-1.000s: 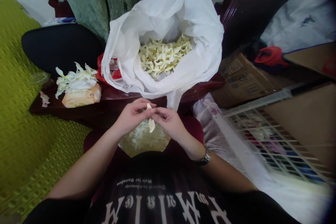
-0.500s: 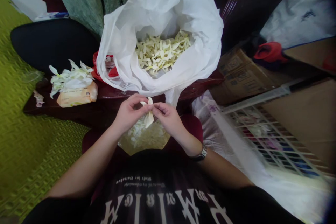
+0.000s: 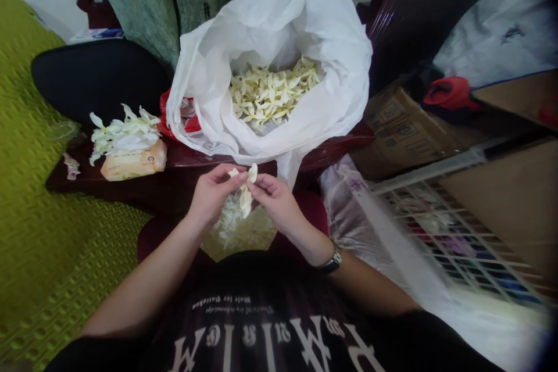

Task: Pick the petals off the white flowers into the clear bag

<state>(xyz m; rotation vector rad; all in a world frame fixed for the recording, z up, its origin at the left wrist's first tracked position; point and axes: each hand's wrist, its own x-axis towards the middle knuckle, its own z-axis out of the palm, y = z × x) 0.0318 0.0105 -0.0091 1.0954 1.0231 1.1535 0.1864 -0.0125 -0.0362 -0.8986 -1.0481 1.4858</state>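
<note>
Between my two hands is a pale cream flower [image 3: 246, 199] with long petals. The fingertips of my left hand [image 3: 213, 192] pinch it from the left. My right hand [image 3: 275, 197], its fingers bent together, pinches it from the right. Just beyond my hands stands a wide-mouthed white plastic bag [image 3: 344, 93], with a heap of similar pale flowers [image 3: 272, 93] inside. Below my hands, between my knees, whitish plant pieces [image 3: 235, 221] lie in what looks like a clear bag; its edges are hard to make out.
On the dark red wooden surface [image 3: 183, 164], an orange-white packet [image 3: 135, 164] lies at left, more white flowers [image 3: 122, 131] heaped over it. A red bag [image 3: 164, 119] sits beside the white one. At right are a cardboard box [image 3: 401, 128] and a white wire rack [image 3: 462, 244].
The flower's petals have turned slightly between my fingers, and my right hand has shifted a little from my left. The whole view has moved slightly, so the surroundings appear lower.
</note>
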